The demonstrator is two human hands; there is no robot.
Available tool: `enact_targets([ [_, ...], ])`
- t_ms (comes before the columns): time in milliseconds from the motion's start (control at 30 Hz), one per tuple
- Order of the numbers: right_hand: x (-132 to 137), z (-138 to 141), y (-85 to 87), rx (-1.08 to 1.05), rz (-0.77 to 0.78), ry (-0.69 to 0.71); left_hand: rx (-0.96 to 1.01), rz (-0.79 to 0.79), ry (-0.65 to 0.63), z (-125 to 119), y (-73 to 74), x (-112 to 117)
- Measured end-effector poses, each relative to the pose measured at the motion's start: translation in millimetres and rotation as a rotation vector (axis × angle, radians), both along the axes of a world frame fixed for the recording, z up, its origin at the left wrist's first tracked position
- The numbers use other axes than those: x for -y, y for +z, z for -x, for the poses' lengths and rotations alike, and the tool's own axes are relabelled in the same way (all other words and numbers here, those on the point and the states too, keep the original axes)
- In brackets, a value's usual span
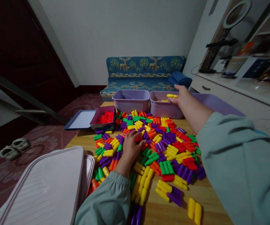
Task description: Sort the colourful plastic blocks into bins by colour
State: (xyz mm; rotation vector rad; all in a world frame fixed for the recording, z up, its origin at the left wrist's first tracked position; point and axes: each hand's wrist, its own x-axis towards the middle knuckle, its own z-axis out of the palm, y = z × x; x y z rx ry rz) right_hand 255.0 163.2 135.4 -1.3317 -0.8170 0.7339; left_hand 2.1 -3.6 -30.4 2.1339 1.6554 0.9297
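My right hand [181,94] is stretched over the right-hand purple bin [165,107], pinching a yellow plastic building piece [172,96] near its rim. Other yellow pieces [163,101] lie inside that bin. Low over the heap of colourful tube-shaped pieces [167,137], my left hand [132,145] has its thumb and fingers apart. A red piece [138,138] shows between the left thumb and index finger; whether they touch it is hard to tell. The heap mixes red, orange, yellow, green and purple pieces, many joined side by side.
Beside the right-hand bin stands another purple bin [131,98]; a further one [215,103] is partly behind my right arm. A dark box [102,123] holds red pieces, with a lid [81,119] to its left. Pale bin lids [48,184] lie front left on the wooden table [165,214].
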Motion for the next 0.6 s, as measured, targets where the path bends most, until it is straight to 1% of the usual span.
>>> enact_targets([
  [67, 3.4, -1.2, 3.6, -0.204, 0.176, 0.048, 0.000, -0.005, 0.009, 0.1, -0.6, -0.1],
  [100, 6.3, -1.0, 4.0, -0.282, 0.211, 0.051, 0.001, -0.008, 0.015, 0.3, -1.0, -0.2],
  [133, 10.4, -0.1, 3.3, -0.302, 0.181, 0.048, 0.003, -0.011, 0.016, 0.5, -1.4, -0.5],
  [200, 23.4, 4.3, -2.5, -0.271, 0.056, 0.029, 0.009, -0.016, 0.009, 1.0, -2.1, -1.4],
  [267, 45.0, 11.2, -14.8, -0.209, -0.051, 0.060, 0.018, -0.026, -0.006, 1.3, -2.3, -2.4],
  [300, 59.0, 14.7, -23.3, -0.179, -0.073, 0.099, 0.021, -0.029, -0.010, 1.4, -2.0, -2.7],
  [367, 91.5, 20.3, -43.6, -0.012, -0.072, 0.237, 0.026, -0.028, -0.010, 1.1, -0.9, -3.0],
  [400, 108.8, 22.0, -54.5, 0.115, -0.034, 0.293, 0.028, -0.026, -0.009, 0.9, -0.2, -2.8],
  [467, 141.5, 23.3, -75.0, 0.441, 0.077, 0.355, 0.032, -0.029, -0.007, 0.5, 1.1, -2.0],
  [533, 168.0, 23.4, -90.6, 0.780, 0.182, 0.341, 0.041, -0.044, -0.003, 0.1, 2.2, -1.0],
  [600, 186.2, 24.3, -99.7, 1.021, 0.319, 0.304, 0.057, -0.057, 0.008, -0.3, 3.1, -0.4],
])
